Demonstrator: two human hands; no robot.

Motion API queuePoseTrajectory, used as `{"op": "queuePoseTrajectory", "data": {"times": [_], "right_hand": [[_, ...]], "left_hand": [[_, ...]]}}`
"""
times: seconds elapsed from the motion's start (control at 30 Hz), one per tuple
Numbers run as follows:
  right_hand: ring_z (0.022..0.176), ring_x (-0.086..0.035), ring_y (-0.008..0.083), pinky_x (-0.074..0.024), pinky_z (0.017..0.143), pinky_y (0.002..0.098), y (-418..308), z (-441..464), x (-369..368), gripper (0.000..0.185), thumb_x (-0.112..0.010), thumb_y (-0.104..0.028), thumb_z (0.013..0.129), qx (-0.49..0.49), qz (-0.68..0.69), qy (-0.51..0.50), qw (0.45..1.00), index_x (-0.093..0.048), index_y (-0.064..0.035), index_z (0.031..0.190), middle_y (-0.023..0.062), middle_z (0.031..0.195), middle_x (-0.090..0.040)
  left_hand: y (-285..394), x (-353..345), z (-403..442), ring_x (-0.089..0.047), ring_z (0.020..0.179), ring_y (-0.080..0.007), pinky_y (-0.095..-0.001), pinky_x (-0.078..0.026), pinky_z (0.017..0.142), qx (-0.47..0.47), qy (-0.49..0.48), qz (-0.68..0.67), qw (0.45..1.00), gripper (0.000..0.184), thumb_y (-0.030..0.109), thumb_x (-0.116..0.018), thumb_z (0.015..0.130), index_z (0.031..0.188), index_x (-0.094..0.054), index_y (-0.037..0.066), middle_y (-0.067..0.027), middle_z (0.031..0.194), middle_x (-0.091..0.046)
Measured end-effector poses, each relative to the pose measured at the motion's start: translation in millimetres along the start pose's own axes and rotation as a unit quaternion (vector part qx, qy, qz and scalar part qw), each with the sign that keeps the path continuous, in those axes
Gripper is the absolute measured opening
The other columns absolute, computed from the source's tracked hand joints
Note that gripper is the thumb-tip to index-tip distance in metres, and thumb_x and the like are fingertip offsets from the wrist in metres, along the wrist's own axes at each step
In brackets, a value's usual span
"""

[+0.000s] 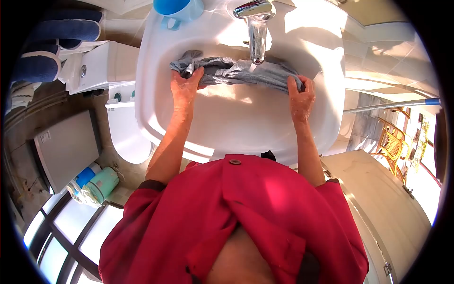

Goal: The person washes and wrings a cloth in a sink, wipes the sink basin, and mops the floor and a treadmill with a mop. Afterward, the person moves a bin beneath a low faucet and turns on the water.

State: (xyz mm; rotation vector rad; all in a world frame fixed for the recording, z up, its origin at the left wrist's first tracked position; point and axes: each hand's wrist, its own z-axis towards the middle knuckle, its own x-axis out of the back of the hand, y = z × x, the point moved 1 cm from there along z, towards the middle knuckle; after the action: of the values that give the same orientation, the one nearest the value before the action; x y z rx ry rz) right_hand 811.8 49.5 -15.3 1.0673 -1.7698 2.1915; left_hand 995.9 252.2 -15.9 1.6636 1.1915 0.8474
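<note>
A wet grey cloth is stretched sideways across the basin of the white sink. My left hand grips its left end, thumb on top and the other fingers partly hidden beneath. At the other end my right hand pinches the cloth between thumb and fingers. The chrome faucet points down over the middle of the cloth, and a thin stream of water seems to fall from its spout. Both hands look wet. The cloth is bunched and creased, and its exact kind cannot be made out.
A light blue mug stands on the sink's back left rim. The toilet is close on the left, with blue slippers beyond. On the right are a metal pole and a door.
</note>
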Motion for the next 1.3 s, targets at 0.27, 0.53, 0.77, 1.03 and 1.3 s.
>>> {"op": "queuePoseTrajectory", "data": {"times": [0.27,0.53,0.77,1.03,1.3], "right_hand": [[0.091,-0.057,0.0275,-0.0460,0.074,0.0390,-8,-23,-1,0.034,-0.065,-0.023,0.074,0.266,-0.166,-0.140,0.939,-0.057,-0.0085,0.104,0.0089,0.102,-0.057],[0.119,-0.036,0.0286,-0.0263,0.098,0.0500,22,10,-144,0.041,-0.061,-0.031,0.075,0.144,-0.258,-0.513,0.806,-0.055,-0.0083,0.109,0.0143,0.124,-0.043],[0.107,-0.048,0.0318,-0.0384,0.089,0.0431,24,-34,-122,0.045,-0.062,-0.021,0.074,0.438,-0.042,-0.296,0.848,-0.050,-0.0040,0.114,0.0174,0.116,-0.050],[0.087,-0.053,0.0311,-0.0433,0.072,0.0411,27,-20,-129,0.019,-0.059,-0.012,0.071,0.361,-0.189,-0.180,0.895,-0.058,-0.0057,0.088,0.0119,0.093,-0.058],[0.071,-0.058,0.0156,-0.0489,0.064,0.0274,-80,-19,-34,0.014,-0.063,0.000,0.068,0.198,0.138,-0.193,0.951,-0.058,-0.0004,0.081,0.0086,0.084,-0.059]], "left_hand": [[-29,48,8,-0.059,0.088,-0.0343,-0.0387,-0.045,0.080,-0.021,-0.015,0.323,0.946,0.065,0.018,-0.066,0.068,0.121,-0.033,0.002,-0.0203,0.097,-0.059],[1,65,-17,-0.062,0.084,-0.0256,-0.0386,-0.046,0.076,-0.115,0.024,0.354,0.928,0.058,0.022,-0.063,0.076,0.124,-0.033,0.011,-0.0121,0.097,-0.061],[20,57,-31,-0.064,0.076,-0.0206,-0.0310,-0.051,0.068,-0.181,0.055,0.342,0.920,0.037,0.011,-0.061,0.078,0.112,-0.048,0.007,-0.0109,0.102,-0.059],[12,44,-38,-0.064,0.076,-0.0197,-0.0295,-0.051,0.067,-0.189,-0.024,0.326,0.926,0.026,0.009,-0.061,0.078,0.103,-0.053,0.006,-0.0097,0.094,-0.062],[-6,-18,-46,-0.052,0.106,-0.0268,-0.0357,-0.045,0.088,-0.225,-0.187,0.240,0.926,0.075,0.007,-0.075,0.063,0.128,-0.037,0.013,-0.0114,0.122,-0.046]]}}
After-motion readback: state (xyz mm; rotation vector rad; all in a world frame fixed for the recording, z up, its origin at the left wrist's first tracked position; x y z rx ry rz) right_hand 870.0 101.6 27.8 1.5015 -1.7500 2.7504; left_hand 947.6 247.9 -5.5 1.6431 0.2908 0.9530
